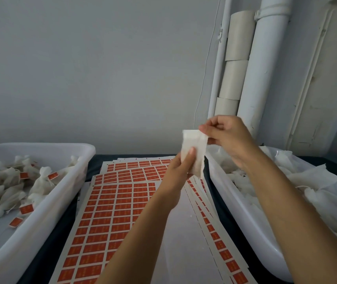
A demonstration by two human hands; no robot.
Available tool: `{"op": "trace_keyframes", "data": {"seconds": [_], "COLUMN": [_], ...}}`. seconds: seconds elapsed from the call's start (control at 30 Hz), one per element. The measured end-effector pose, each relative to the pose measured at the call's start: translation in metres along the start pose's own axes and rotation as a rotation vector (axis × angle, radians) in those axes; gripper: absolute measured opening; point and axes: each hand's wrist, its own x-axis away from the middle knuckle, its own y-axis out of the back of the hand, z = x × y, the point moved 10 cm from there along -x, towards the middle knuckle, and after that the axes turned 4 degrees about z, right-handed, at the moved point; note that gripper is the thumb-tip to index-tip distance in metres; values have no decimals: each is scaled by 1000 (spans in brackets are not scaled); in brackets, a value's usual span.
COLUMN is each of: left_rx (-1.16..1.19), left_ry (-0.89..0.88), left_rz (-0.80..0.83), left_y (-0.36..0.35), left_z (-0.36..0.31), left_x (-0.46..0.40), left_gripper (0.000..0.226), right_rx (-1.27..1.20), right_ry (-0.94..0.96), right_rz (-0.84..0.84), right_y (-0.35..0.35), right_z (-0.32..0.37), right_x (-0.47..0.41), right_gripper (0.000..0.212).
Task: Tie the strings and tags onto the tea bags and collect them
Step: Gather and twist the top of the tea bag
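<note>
Inside left tub, tagged tea bags; right tub, untagged bags.

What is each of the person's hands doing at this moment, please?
Left hand: holds the lower part of the tea bag, thumb pressed on it.
Right hand: fingers pinch the same bag's top corner.

We see tag sheets lying on the surface between two tubs: tied bags fill the left tub, loose bags the right tub.
</note>
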Motion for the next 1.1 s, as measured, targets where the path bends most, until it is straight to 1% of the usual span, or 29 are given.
{"op": "trace_keyframes", "data": {"seconds": [0.1, 0.17, 0.23, 0.3, 0.4, 0.47, 0.5, 0.57, 0.6, 0.63, 0.7, 0.73, 0.8, 0.83, 0.87, 0.93, 0.97, 1.0, 1.07, 1.1], "left_rx": [16, -8, -65, -187, -404, -560, -610, -625, -624, -630, -683, -717, -761, -782, -805, -803, -768, -720, -665, -664], "left_ry": [-46, -79, -97, -71, -14, 2, 7, 4, -3, -18, -61, -83, -115, -111, -95, -79, -115, -186, -283, -279], "left_rz": [-3, -49, -138, -267, -421, -489, -528, -619, -659, -682, -709, -730, -767, -766, -745, -656, -595, -518, -370, -322], "left_y": [17, 33, 54, 78, 109, 123, 129, 139, 143, 144, 143, 142, 142, 143, 143, 139, 134, 125, 106, 100], "left_z": [-9, -10, -6, 0, 14, 21, 24, 30, 31, 30, 25, 21, 16, 15, 16, 20, 19, 16, 13, 15], "left_x": [6, 14, 23, 34, 46, 53, 55, 61, 64, 65, 68, 70, 74, 74, 73, 68, 66, 65, 65, 63], "left_gripper": [36, 36, 27, 16, 21, 18, 21, 28, 29, 28, 21, 23, 31, 30, 24, 9, 15, 24, 42, 48], "right_rx": [-25, -76, -91, -66, -55, -7, 47, 131, 135, 126, 107, 102, 63, 30, -2, -65, -102, -131, -146, -146], "right_ry": [38, 28, -14, -72, -140, -111, -74, 34, 89, 132, 172, 169, 144, 127, 106, 47, 13, -13, -37, -40], "right_rz": [19, 9, -19, -39, -29, -33, -68, -172, -190, -168, -59, -1, 91, 120, 139, 168, 179, 173, 79, 10], "right_y": [-26, -40, -53, -66, -88, -101, -104, -105, -108, -115, -131, -140, -154, -159, -162, -167, -168, -167, -156, -147], "right_z": [-4, -18, -39, -64, -95, -105, -105, -98, -93, -90, -89, -92, -98, -102, -105, -113, -117, -120, -123, -124], "right_x": [5, 8, 12, 16, 26, 33, 37, 45, 49, 51, 55, 56, 61, 63, 65, 67, 67, 67, 65, 63], "right_gripper": [11, 12, 13, 14, 12, 11, 9, 6, 5, 5, 2, 2, 8, 12, 17, 25, 27, 27, 23, 19]}}
